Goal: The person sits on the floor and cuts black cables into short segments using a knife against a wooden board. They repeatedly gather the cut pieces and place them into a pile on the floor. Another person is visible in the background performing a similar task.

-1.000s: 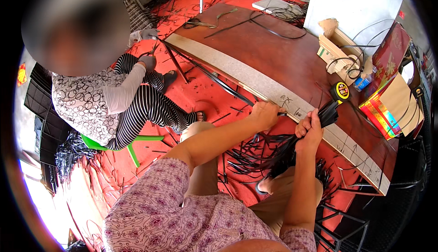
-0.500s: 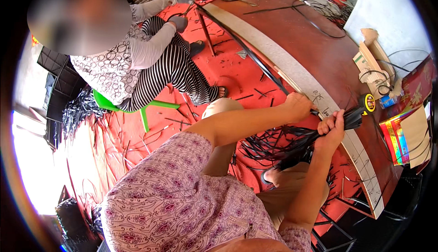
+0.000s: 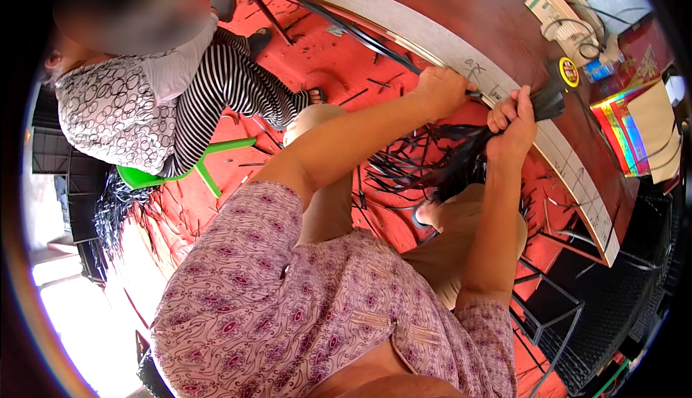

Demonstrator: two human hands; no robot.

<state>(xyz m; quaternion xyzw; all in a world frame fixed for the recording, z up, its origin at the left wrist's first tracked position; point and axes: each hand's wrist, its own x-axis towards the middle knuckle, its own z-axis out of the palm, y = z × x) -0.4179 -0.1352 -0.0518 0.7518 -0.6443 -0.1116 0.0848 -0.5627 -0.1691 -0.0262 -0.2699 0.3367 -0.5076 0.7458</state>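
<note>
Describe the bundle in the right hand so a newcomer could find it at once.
Start at the long brown table with its pale front edge. At that edge the right hand grips a bundle of black strips. Unlike the loose strips on the red floor, these are gathered and hang down together.

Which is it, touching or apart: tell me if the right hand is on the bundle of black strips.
Touching. The head view shows the right hand closed in a fist around the bundle of black strips, which pass through the grip and hang out below it.

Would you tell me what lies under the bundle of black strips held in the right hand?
Under the bundle of black strips gripped by the right hand lie loose black strips on the red floor and a tan-trousered knee. The floor directly beneath is covered.
</note>
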